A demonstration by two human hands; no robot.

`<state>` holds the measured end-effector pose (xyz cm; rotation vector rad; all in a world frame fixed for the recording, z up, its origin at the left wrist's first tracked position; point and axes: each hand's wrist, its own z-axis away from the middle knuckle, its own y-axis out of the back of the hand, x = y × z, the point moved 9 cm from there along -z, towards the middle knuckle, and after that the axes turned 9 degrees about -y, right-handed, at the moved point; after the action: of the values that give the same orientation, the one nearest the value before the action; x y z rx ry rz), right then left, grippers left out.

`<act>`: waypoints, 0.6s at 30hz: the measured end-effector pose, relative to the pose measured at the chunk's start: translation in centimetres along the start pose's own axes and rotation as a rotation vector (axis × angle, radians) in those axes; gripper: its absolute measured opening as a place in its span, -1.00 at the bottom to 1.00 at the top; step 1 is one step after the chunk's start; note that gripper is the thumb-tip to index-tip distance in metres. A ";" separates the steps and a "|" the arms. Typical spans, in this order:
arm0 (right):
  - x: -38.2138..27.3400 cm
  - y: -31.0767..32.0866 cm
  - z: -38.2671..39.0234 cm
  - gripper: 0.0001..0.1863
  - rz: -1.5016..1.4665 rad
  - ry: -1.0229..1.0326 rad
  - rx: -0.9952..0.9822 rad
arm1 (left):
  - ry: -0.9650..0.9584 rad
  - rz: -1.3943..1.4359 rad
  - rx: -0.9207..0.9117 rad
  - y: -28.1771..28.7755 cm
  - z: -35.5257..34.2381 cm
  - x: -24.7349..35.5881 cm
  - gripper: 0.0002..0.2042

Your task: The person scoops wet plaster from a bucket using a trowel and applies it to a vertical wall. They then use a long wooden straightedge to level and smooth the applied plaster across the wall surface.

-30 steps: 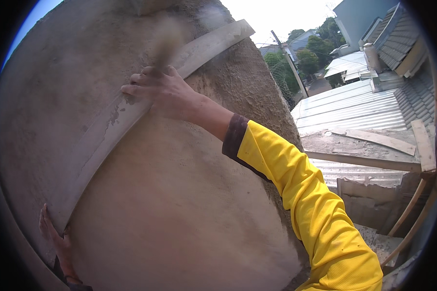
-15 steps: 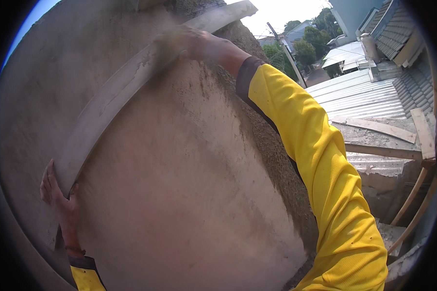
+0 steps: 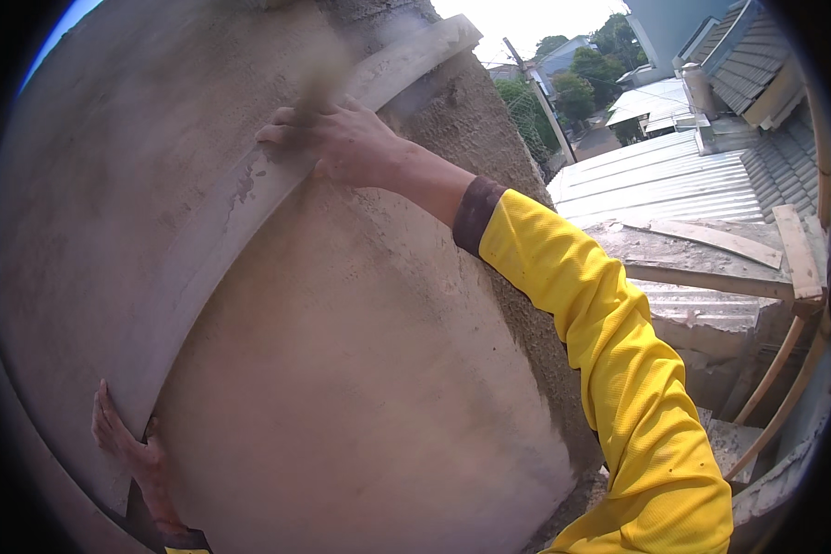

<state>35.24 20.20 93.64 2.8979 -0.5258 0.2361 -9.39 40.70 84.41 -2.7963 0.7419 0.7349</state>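
Observation:
A long, pale grey straightedge [image 3: 217,217] lies slantwise against a plastered wall [image 3: 342,369], running from the lower left to the upper right. My right hand [image 3: 346,143] grips it near its upper end, fingers curled over the top edge. Near the lower end, my left hand [image 3: 134,448] holds the straightedge with the thumb on its near edge and the fingers across the other side. A smudge on the picture blurs part of the right hand's fingers. Dried patches of plaster mark the straightedge's face.
Rough, unsmoothed render [image 3: 475,115] borders the wall's right edge. Beyond it are corrugated metal roofs [image 3: 656,175], a utility pole [image 3: 540,97] and wooden planks [image 3: 702,242] on a ledge. Curved-looking poles [image 3: 776,392] stand at the far right.
Both hands have moved down the wall, and the straightedge has come down with them. Less of my left sleeve shows at the lower edge.

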 end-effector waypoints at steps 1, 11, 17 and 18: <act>2.0 0.4 -1.3 -0.17 0.014 -0.034 0.007 | 0.008 0.007 0.010 -0.5 -2.3 0.4 -0.16; -0.1 -0.5 4.0 -0.06 -0.065 -0.066 0.070 | 0.005 0.056 -0.118 -1.0 1.0 0.5 -0.17; -6.5 -2.2 8.8 -0.07 -0.030 0.036 -0.029 | 0.006 -0.024 -0.094 0.6 10.5 1.6 -0.14; -5.7 -1.7 8.1 -0.08 -0.010 0.010 -0.010 | -0.036 -0.060 -0.021 1.1 9.6 2.2 -0.15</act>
<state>31.54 21.92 84.48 2.8877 -0.5085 0.2461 -12.32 41.40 74.93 -2.8026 0.6448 0.7849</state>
